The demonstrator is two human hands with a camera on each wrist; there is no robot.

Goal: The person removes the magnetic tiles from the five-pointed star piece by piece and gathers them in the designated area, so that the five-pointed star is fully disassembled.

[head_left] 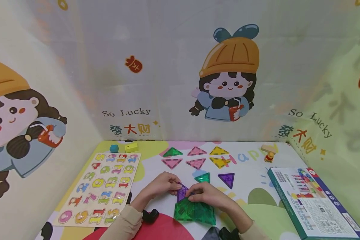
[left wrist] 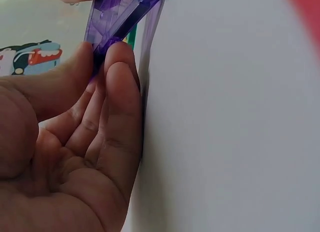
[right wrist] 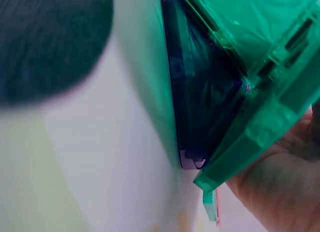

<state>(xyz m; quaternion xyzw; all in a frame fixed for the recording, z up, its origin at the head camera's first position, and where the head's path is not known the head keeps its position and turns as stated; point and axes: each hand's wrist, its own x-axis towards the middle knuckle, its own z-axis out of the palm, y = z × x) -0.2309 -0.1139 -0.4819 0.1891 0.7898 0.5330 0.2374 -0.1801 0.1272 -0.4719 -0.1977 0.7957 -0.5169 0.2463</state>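
Note:
My left hand [head_left: 161, 185] pinches a translucent purple triangular magnetic tile [left wrist: 112, 20] between thumb and fingertips, just above the table. My right hand [head_left: 209, 195] has its thumb and curled fingers at the right corner of that tile. Below both hands is a joined group of green magnetic tiles [head_left: 195, 212], its upper edge meeting the purple piece. A dark purple triangle [right wrist: 205, 87] shows against the green tiles in the right wrist view; whether it is the same piece I cannot tell. The right fingertips are partly hidden.
Several loose triangles lie beyond the hands, including a green one [head_left: 202, 177] and a purple one [head_left: 226, 180]. A number puzzle board [head_left: 100, 190] lies left, a printed box [head_left: 315, 203] right. Small blocks [head_left: 131, 147] and a bear figurine [head_left: 269, 157] sit at the back.

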